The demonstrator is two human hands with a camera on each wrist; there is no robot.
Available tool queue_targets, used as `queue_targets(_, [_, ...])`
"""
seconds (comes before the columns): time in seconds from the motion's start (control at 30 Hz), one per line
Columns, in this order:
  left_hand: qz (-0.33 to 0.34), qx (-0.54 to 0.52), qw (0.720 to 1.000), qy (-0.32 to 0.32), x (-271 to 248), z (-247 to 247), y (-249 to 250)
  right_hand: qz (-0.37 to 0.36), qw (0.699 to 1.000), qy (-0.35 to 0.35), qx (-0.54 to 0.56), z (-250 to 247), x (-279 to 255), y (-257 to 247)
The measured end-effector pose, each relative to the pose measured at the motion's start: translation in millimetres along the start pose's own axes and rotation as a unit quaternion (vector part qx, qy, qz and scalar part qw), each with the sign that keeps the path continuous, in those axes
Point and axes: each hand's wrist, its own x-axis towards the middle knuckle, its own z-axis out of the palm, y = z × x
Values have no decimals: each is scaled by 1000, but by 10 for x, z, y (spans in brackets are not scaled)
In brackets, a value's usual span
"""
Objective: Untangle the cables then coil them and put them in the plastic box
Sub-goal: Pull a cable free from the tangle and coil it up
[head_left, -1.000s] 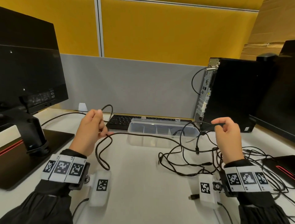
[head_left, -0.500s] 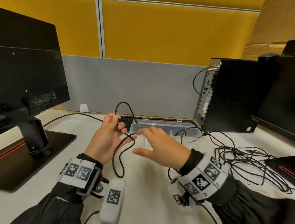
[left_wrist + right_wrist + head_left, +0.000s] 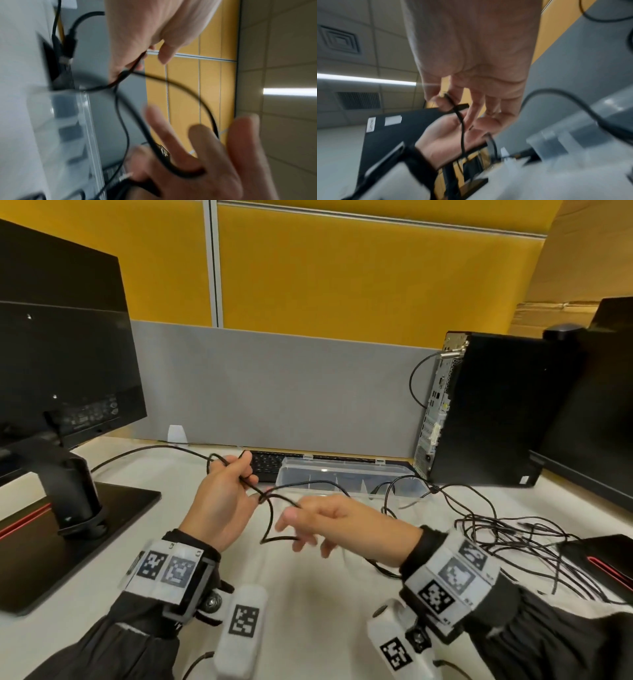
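In the head view, a thin black cable [image 3: 279,498] hangs in a loop between my two hands above the desk. My left hand [image 3: 245,477] grips a bend of it with curled fingers. My right hand [image 3: 294,511] pinches the same cable between thumb and forefinger, just right of the left hand. The right wrist view shows that pinch on the cable [image 3: 453,106]. In the left wrist view the cable [image 3: 181,174] runs across my left fingers [image 3: 202,146]. The clear plastic box [image 3: 346,465] stands open behind the hands. A tangle of black cables [image 3: 507,532] lies to the right.
A monitor [image 3: 65,364] on a black stand [image 3: 68,542] fills the left. A keyboard [image 3: 263,463] sits behind the box against the grey partition. A black PC tower [image 3: 486,412] and a second monitor [image 3: 589,412] stand at the right.
My right hand let go at the tangle on the right, crossed to the left hand and pinched the cable there. My left hand moved toward the middle with its loop.
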Motion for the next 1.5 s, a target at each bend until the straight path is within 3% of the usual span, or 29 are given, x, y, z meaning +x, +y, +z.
queue_targets(0.1, [3, 228, 974, 1, 64, -108, 91, -8, 994, 107, 39, -246, -74, -152])
queue_targets(0.17, [39, 400, 916, 8, 74, -179, 153, -17, 986, 153, 59, -420, -126, -270])
queue_targets(0.2, [94, 454, 886, 21, 63, -192, 187, -21, 984, 165, 68, -496, -141, -318])
queue_targets(0.23, [177, 468, 865, 35, 31, -178, 211, -24, 982, 171, 71, -558, -157, -370])
queue_targets(0.3, [340, 384, 859, 16, -89, -81, 264, -24, 983, 169, 62, -623, -174, -467])
queue_targets(0.37, [383, 317, 862, -96, -171, 91, 274, -28, 987, 145, 67, -630, -177, -560])
queue_targets(0.4, [359, 325, 858, -171, -184, 188, 246, -36, 988, 129, 79, -625, -182, -608])
queue_targets(0.5, [196, 337, 844, -369, -207, 452, 109, -70, 985, 107, 116, -665, -233, -755])
queue_targets(0.6, [128, 343, 812, -455, -264, 578, -13, -103, 961, 170, 191, -876, -350, -876])
queue_targets(0.73, [153, 395, 792, -439, -252, 583, -67, -191, 891, 291, 290, -1227, -567, -940])
queue_targets(0.8, [191, 404, 803, -394, -179, 568, -47, -245, 838, 350, 339, -1349, -649, -922])
queue_targets(0.93, [138, 336, 874, -323, 56, 477, -28, -314, 722, 492, 371, -1516, -777, -771])
queue_targets(1.0, [92, 285, 911, -283, 104, 460, -27, -312, 704, 549, 324, -1550, -814, -688])
queue_targets(1.07, [56, 234, 932, -270, 83, 479, -19, -268, 734, 577, 238, -1511, -756, -567])
queue_targets(1.13, [31, 181, 943, -277, 24, 529, -9, -185, 807, 550, 109, -1339, -616, -403])
queue_targets(1.2, [18, 142, 949, -283, -41, 602, 25, -100, 887, 451, -7, -1062, -465, -237])
queue_targets(1.27, [10, 111, 951, -287, -110, 692, 61, -48, 935, 339, -91, -794, -367, -126])
queue_targets(1.33, [6, 72, 952, -297, -193, 784, 116, -23, 964, 236, -121, -628, -289, -64])
queue_targets(1.4, [9, 29, 948, -316, -263, 860, 189, -11, 973, 171, -156, -560, -202, -34])
queue_targets(1.5, [41, 12, 937, -346, -331, 927, 278, -35, 969, 158, -188, -575, -134, -45])
